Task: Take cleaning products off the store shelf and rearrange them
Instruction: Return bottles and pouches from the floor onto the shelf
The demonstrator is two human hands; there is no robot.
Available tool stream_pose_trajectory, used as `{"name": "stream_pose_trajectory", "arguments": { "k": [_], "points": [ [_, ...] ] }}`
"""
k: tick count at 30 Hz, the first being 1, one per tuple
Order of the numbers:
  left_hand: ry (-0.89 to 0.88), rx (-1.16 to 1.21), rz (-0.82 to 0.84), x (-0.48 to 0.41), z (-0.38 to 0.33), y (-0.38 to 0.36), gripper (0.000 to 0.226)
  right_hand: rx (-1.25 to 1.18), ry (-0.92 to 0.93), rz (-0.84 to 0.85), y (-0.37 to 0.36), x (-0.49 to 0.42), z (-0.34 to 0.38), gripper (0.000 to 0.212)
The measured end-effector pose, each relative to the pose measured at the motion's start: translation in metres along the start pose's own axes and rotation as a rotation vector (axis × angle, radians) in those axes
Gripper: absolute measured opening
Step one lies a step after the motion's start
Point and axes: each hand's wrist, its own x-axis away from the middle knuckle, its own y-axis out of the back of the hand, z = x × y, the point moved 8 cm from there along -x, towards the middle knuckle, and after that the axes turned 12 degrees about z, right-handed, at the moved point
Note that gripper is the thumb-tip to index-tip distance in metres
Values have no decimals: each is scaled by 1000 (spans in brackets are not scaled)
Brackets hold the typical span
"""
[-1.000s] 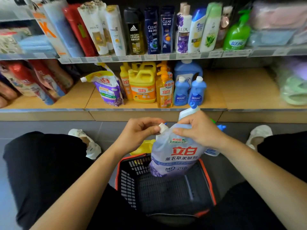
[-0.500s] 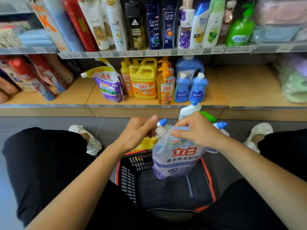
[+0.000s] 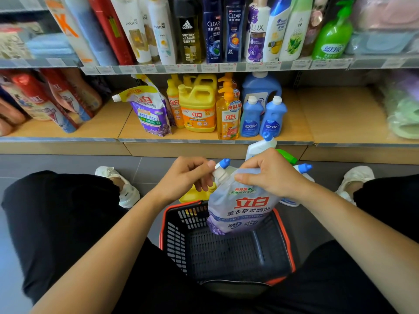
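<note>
Both hands are on the lavender pouch (image 3: 242, 207), which hangs upright over the far end of the black basket (image 3: 172, 234) with the orange rim. The right hand (image 3: 272, 175) has its grip clamped on the pouch's top edge, fingers curled over the back and thumb laid across the front, and takes the weight. The left hand (image 3: 186, 175) comes in from the other side. Its fingers are curled and its thumb and forefinger pinch the white spout (image 3: 221, 176) at the pouch's upper left corner, so that grip is closed on the pouch too. The pouch's lower end dips below the basket's far rim, but I cannot tell if it touches the basket floor.

Just behind the hands, white bottles (image 3: 260, 147) with blue caps stand on the floor, with a yellow bottle (image 3: 195, 193) beside the basket's far left corner. On the lower shelf (image 3: 328, 116) a twin pouch (image 3: 149, 112) leans at the left of the group. Next come a yellow jug (image 3: 198, 109) and an orange pump bottle (image 3: 227, 118), then 2 small blue bottles (image 3: 261, 118) side by side. The upper shelf carries a row of shampoo bottles (image 3: 210, 30).
</note>
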Motion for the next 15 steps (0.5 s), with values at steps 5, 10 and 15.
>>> {"name": "stream_pose_trajectory", "arguments": {
  "k": [5, 10, 15],
  "points": [
    [-6, 74, -23, -1, 4, 1, 50, -3, 0, -8, -1, 0, -1, 16],
    [-178, 340, 6, 0, -11, 4, 32, -12, 4, -8, -2, -1, -1, 12],
    [2, -29, -77, 2, 0, 5, 36, -9, 22, 18, -5, 0, 0, 21]
  ]
}}
